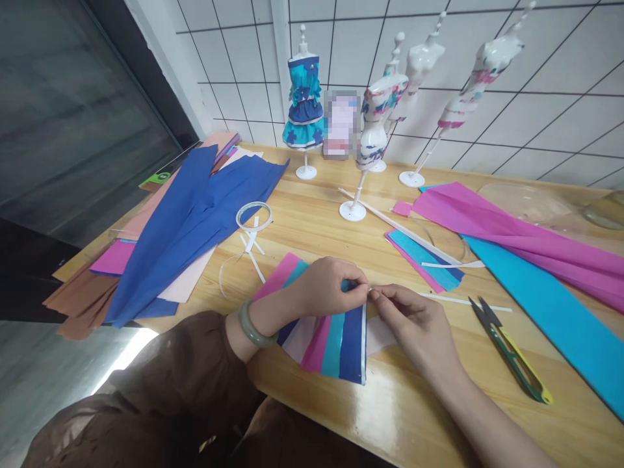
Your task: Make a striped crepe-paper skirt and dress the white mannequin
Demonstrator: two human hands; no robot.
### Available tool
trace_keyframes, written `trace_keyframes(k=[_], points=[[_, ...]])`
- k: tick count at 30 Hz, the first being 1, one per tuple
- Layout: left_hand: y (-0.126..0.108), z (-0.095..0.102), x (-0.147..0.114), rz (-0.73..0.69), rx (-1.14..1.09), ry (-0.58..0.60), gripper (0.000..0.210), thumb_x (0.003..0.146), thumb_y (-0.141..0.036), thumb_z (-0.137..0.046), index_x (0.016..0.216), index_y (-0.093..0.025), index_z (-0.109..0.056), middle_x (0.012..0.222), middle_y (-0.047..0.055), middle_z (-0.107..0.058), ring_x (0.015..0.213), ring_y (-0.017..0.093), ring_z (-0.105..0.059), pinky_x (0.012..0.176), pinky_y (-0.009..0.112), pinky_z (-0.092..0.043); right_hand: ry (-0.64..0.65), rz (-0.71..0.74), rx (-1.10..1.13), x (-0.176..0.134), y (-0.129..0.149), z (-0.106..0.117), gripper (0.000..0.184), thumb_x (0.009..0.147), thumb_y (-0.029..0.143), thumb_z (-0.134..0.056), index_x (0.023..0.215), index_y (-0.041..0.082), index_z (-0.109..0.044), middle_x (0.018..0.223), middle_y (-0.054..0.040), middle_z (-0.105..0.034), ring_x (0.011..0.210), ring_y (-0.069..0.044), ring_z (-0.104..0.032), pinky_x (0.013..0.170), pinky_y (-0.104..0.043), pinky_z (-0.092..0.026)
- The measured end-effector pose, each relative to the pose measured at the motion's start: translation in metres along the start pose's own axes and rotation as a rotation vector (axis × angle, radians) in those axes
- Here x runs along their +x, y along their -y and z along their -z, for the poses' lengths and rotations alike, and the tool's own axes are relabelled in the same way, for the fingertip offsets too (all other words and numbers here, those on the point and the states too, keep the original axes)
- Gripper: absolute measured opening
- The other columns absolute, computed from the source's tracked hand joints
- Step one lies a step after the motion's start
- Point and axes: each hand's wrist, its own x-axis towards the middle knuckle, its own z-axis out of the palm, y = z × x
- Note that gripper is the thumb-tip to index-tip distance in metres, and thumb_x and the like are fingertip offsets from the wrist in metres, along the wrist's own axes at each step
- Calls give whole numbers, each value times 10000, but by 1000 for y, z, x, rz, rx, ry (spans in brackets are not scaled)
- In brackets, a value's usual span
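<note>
A striped crepe paper piece (pixel 334 344) in pink, turquoise, blue and pale bands lies under my hands near the table's front edge. A thin strip of white tape (pixel 363 344) runs along its right edge. My left hand (pixel 331 286) is closed in a pinch at the top corner of that edge. Right beside it, my right hand (pixel 414 318) pinches a tiny white end of the tape, fingertips almost touching the left ones. A pale paper strip (pixel 380 335) lies beneath, partly hidden by my right hand.
Yellow-green thread snips (pixel 511 354) lie at right, near turquoise paper (pixel 546 325) and pink paper (pixel 511 227). Blue crepe paper (pixel 180 221) and a tape roll (pixel 254 216) are left. A dressed mini mannequin (pixel 305 104) and several bare ones stand behind, beside a blurred phone (pixel 341 127).
</note>
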Motion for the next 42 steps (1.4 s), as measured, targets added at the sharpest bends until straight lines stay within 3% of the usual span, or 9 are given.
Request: trace_keyframes(k=[8, 21, 28, 31, 35, 38, 42], points=[[3, -1, 0, -6, -12, -19, 147, 743, -157, -537, 715, -141, -681, 723, 23, -681, 702, 116, -598, 660, 215, -432, 1, 15, 18, -1, -1, -4, 196, 758, 357, -627, 788, 182, -710, 748, -47, -693, 741, -198, -616, 662, -298, -462], [6, -2, 2, 51, -154, -33, 124, 735, -159, -559, 682, -137, -669, 694, 23, -639, 674, 106, -573, 635, 207, -430, -34, -120, 101, 0, 3, -4, 202, 691, 365, -672, 744, 174, -711, 713, -24, -701, 669, -159, -604, 603, -242, -455], [5, 1, 4, 83, -188, -36, 130, 734, -151, -547, 660, -123, -650, 677, 20, -621, 666, 100, -564, 642, 200, -424, 32, -128, 48, -2, 8, -1, 290, 742, 438, -629, 644, 164, -632, 578, -2, -606, 510, -110, -499, 468, -221, -376], [5, 2, 4, 106, -210, -31, 134, 738, -156, -541, 657, -123, -642, 672, 14, -618, 670, 98, -559, 650, 199, -421, 19, -43, -42, -2, 8, 5, 298, 778, 438, -602, 642, 172, -595, 546, 12, -544, 484, -103, -459, 437, -222, -340], [4, 2, 4, 101, -253, 10, 141, 748, -161, -532, 661, -123, -636, 664, 6, -610, 663, 92, -547, 655, 196, -418, -24, 277, -226, 1, 4, 12, 128, 825, 324, -584, 825, 197, -602, 751, -18, -599, 611, -129, -509, 547, -258, -406], [4, 2, 3, 89, -258, 36, 140, 749, -163, -536, 671, -118, -643, 669, 9, -613, 669, 94, -548, 661, 197, -417, 28, 471, -366, 4, 2, 16, 72, 869, 251, -525, 853, 204, -577, 805, -34, -589, 646, -137, -505, 584, -277, -414], [5, 2, 3, 69, -244, 69, 138, 755, -170, -540, 692, -127, -655, 685, 9, -614, 685, 97, -554, 669, 202, -418, 104, 505, -454, 5, -2, 17, 77, 894, 240, -485, 899, 206, -554, 832, -47, -573, 676, -150, -518, 588, -285, -418]])
